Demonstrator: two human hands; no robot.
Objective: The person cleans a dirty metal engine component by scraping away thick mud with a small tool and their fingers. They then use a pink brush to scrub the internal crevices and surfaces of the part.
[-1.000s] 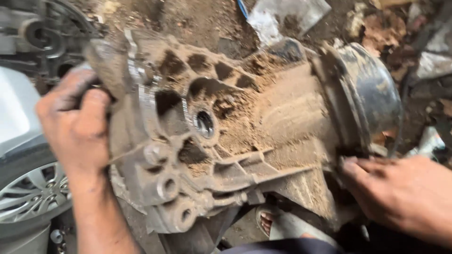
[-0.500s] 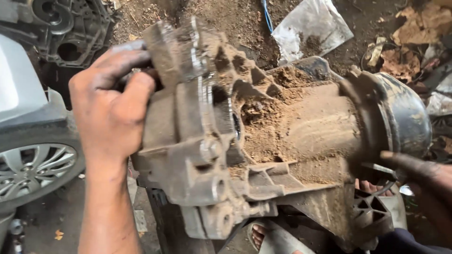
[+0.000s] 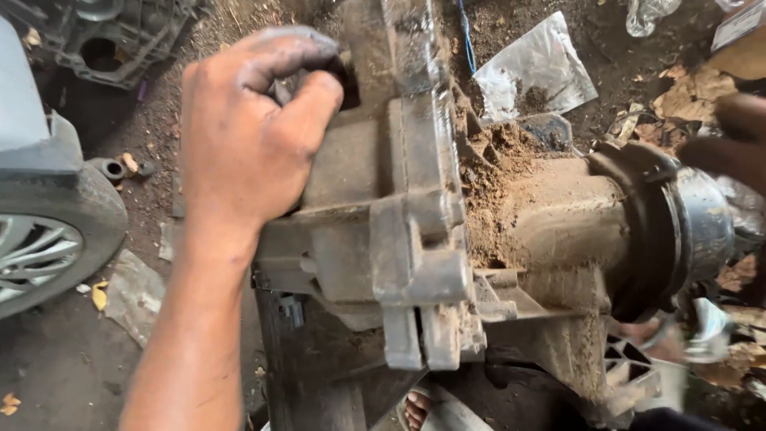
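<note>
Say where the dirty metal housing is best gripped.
Probably at both ends. The left hand already wraps the flange rim of the housing from the left; a second grip from the right on the round end would likely balance its long, soil-caked body.

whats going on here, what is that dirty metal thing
A person is handling a large cast-metal gearbox housing, caked with dirt and sawdust-like grit. The left hand grips its upper flange, fingers curled over the edge. The right hand, blurred at the frame edge, is at the round end of the housing. A car wheel sits to the left, with a clear plastic bag on the littered dirt ground behind.
</note>
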